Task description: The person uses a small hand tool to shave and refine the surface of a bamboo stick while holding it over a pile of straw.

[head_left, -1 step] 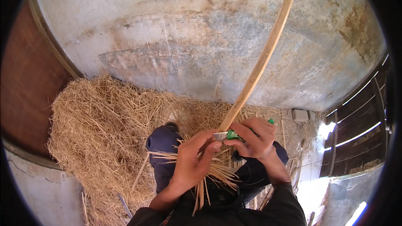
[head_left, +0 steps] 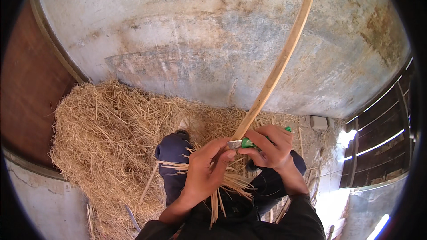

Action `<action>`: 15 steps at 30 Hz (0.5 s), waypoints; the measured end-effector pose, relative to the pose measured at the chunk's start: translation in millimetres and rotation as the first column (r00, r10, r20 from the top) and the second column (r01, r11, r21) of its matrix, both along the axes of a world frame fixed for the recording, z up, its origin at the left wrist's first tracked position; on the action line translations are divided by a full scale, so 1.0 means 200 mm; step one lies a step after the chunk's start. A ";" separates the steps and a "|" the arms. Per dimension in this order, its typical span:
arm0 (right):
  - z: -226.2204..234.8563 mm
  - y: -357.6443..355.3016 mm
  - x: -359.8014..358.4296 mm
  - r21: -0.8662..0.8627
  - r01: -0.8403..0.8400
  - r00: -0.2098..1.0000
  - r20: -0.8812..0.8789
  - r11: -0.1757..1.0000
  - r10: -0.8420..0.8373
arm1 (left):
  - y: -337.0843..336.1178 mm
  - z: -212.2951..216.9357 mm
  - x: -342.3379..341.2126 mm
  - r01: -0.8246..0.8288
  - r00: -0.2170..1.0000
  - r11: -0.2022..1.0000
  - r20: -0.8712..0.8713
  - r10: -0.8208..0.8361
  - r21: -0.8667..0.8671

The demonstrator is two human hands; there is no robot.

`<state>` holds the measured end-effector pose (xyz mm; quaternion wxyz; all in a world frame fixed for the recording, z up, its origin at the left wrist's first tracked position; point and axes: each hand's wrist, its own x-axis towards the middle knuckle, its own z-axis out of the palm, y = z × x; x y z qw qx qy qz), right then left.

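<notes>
A long, flat bamboo strip (head_left: 279, 67) slants up and to the right from my hands. My left hand (head_left: 205, 167) is closed in a pinch around its near end, thumb beside the fingertips. In my right hand (head_left: 272, 147) is a green-handled knife (head_left: 245, 142). Its short, broad metal blade lies across the near end of the bamboo strip, right by my left fingertips. The blade's cutting edge is partly hidden by fingers. Below the hands, a bundle of thin bamboo splints (head_left: 235, 184) fans out across my lap, with some sticking out to the left over my knee.
A big heap of straw (head_left: 104, 138) covers the floor at the left. Ahead stands a stained plaster wall (head_left: 191, 49). A brown panel (head_left: 33, 84) is at far left, a grey block (head_left: 318, 122) by the wall at right, and dark slatted boards (head_left: 378, 138) at far right.
The bamboo strip's far end has shifted very slightly to the right. The thin splints on my lap have moved a little. Both hands keep nearly the same place and grip.
</notes>
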<state>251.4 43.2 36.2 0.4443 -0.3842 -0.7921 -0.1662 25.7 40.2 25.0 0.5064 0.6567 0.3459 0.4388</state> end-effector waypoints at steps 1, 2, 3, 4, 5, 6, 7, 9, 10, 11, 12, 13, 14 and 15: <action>0.00 0.00 0.00 0.001 -0.002 1.000 -0.002 1.000 0.002 | 0.00 0.00 0.00 -0.014 1.000 1.000 -0.004 0.014 0.005; 0.00 0.00 0.00 0.003 -0.003 1.000 -0.004 1.000 0.003 | -0.01 0.01 0.01 -0.017 1.000 1.000 0.007 0.017 0.013; 0.00 0.00 0.00 0.004 -0.004 1.000 -0.005 1.000 0.004 | -0.01 0.01 0.01 -0.020 1.000 1.000 0.018 0.019 0.021; 0.00 0.00 0.00 0.011 -0.004 1.000 0.004 1.000 0.004 | -0.01 0.01 0.01 -0.023 0.999 0.999 0.029 0.022 0.030; 0.00 0.00 0.00 0.019 -0.005 1.000 0.013 1.000 0.004 | -0.01 0.01 0.01 -0.035 0.999 0.998 0.024 0.034 0.051; 0.00 0.00 0.00 0.026 -0.005 1.000 0.022 1.000 0.004 | -0.01 0.01 0.01 -0.047 0.999 0.996 0.020 0.045 0.073; 0.00 0.00 0.00 0.024 0.002 1.000 0.019 1.000 -0.002 | -0.01 0.01 0.02 -0.057 0.998 0.994 0.015 0.056 0.092; 0.00 0.00 0.00 0.020 0.015 1.000 0.013 1.000 -0.015 | -0.02 0.03 0.02 -0.072 0.997 0.991 -0.019 0.074 0.111; 0.01 0.00 0.00 0.011 0.020 1.000 0.009 1.000 -0.020 | -0.02 0.04 0.03 -0.079 0.996 0.989 -0.035 0.084 0.121; 0.01 -0.01 0.00 0.002 0.024 1.000 0.005 1.000 -0.024 | -0.02 0.03 0.03 -0.078 0.996 0.989 -0.023 0.081 0.128; 0.01 -0.01 0.00 -0.007 0.029 1.000 0.001 1.000 -0.029 | -0.01 0.03 0.03 -0.077 0.997 0.988 -0.010 0.079 0.134; 0.01 -0.01 0.00 -0.003 0.030 1.000 -0.008 1.000 -0.030 | -0.02 0.02 0.03 -0.079 0.997 0.987 0.002 0.080 0.142; 0.02 -0.01 -0.01 0.001 0.032 0.999 -0.018 0.999 -0.032 | -0.02 0.02 0.03 -0.086 0.996 0.987 0.005 0.086 0.139; 0.02 -0.01 -0.01 0.005 0.034 0.999 -0.027 0.999 -0.034 | -0.03 0.01 0.03 -0.092 0.996 0.986 0.007 0.092 0.136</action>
